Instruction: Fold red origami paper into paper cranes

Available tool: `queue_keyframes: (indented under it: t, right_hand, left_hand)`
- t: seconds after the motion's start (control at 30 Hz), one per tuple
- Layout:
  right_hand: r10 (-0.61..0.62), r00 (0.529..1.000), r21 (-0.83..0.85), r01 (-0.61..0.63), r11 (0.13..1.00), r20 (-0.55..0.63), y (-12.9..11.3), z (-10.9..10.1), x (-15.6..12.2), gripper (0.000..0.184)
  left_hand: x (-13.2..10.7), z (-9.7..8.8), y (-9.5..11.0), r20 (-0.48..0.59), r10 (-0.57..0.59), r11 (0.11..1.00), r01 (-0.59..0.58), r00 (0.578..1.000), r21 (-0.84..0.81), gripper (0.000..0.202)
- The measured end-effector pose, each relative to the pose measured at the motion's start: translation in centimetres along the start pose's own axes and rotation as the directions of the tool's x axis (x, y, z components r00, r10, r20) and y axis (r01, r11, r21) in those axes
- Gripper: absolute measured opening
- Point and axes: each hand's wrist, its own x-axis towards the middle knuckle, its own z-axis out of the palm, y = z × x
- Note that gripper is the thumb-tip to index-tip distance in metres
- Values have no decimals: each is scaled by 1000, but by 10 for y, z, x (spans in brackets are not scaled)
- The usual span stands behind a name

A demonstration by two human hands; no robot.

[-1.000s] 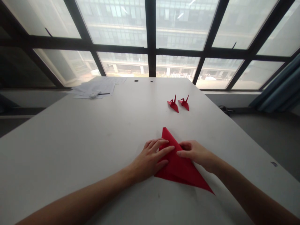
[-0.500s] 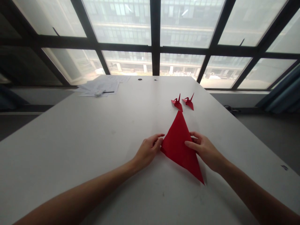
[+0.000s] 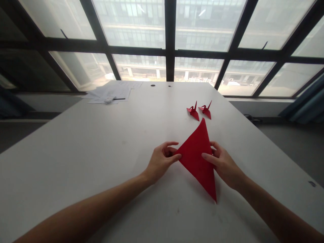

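Observation:
A sheet of red paper [image 3: 196, 152], folded into a triangle, is held up just over the white table [image 3: 106, 141]. Its left corner is pinched between the thumb and fingers of my left hand [image 3: 163, 158], whose index finger stretches out above. On the long right edge, my right hand [image 3: 224, 163] grips the paper, thumb on the front face and fingers behind. One corner points away from me and another down toward the near side. Just beyond the far corner stand two red paper cranes, a left crane [image 3: 193, 111] and a right crane [image 3: 206, 110].
Loose white papers [image 3: 108, 91] lie at the far left of the table, with a dark pen [image 3: 118, 99] and a crumpled white piece [image 3: 109, 100] on them. Behind the table rise dark-framed windows [image 3: 170, 40]. A blue curtain [image 3: 302, 101] hangs at the right.
The red paper has turned so its far corner points further right and its right edge is nearly upright. My left thumb has moved onto the left corner. The view has shifted slightly.

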Motion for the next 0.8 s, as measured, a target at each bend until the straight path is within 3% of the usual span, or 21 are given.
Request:
queue_keyframes:
  t: [0.13,0.43,0.8]
  right_hand:
    - [-29,1000,72,28,997,12,0,0,3,49]
    - [-138,983,-14,138,990,-120,-3,2,0,60]
    - [-161,974,-58,153,986,-160,-7,2,-3,62]
  left_hand:
    - [-2,1,-3,28,20,1000,-21,999,23,42]
    - [-9,6,0,23,52,998,-51,998,-24,40]
    - [-12,9,0,-77,18,1000,-18,997,2,35]
